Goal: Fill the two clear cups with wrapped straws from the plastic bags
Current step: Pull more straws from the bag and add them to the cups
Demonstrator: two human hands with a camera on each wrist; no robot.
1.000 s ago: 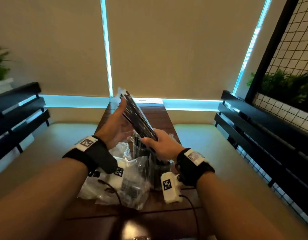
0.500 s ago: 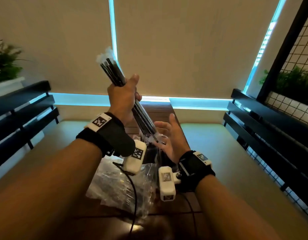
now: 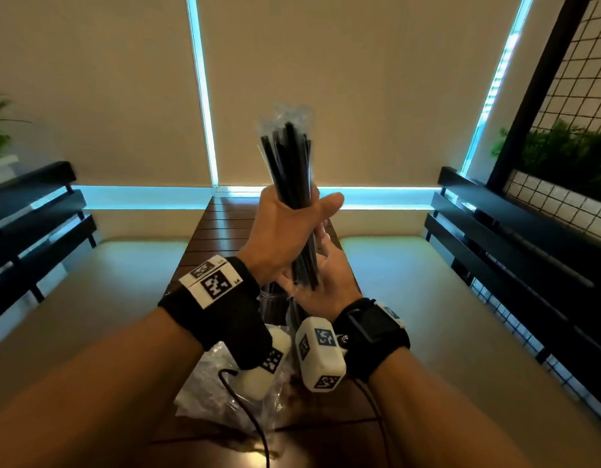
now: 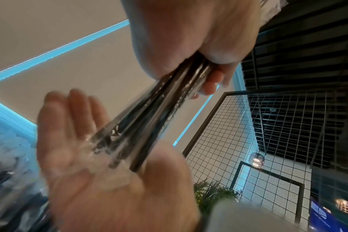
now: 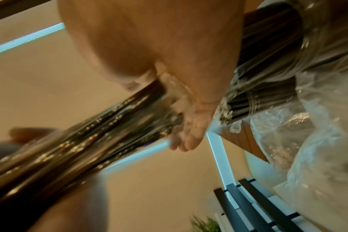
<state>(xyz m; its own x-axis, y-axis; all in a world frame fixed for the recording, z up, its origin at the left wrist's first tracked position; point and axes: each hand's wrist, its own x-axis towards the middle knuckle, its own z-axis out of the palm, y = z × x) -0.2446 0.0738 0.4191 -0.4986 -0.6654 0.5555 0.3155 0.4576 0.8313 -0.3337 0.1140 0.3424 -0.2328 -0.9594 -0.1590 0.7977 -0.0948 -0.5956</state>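
My left hand (image 3: pixel 290 228) grips a bundle of black wrapped straws (image 3: pixel 290 163) around its middle and holds it upright above the table. My right hand (image 3: pixel 321 280) lies open, palm up, under the bundle, and the straws' lower ends touch the palm. The left wrist view shows the straws (image 4: pixel 149 122) running from my left hand (image 4: pixel 191 39) down onto the flat right palm (image 4: pixel 85 157). A clear cup (image 3: pixel 272 300) with black straws in it stands just below my hands, mostly hidden. In the right wrist view a cup (image 5: pixel 272 51) packed with straws shows beside the plastic.
Crumpled clear plastic bags (image 3: pixel 218 383) lie on the dark slatted wooden table (image 3: pixel 224 231) under my wrists. Black slatted benches (image 3: pixel 528 251) flank the table on both sides. A wire grid panel with plants (image 3: pixel 576 146) stands at the right.
My left hand has brought the bundle from a tilt at the left to upright in the middle. My right hand, which held the bundle a second ago, now lies open under its ends.
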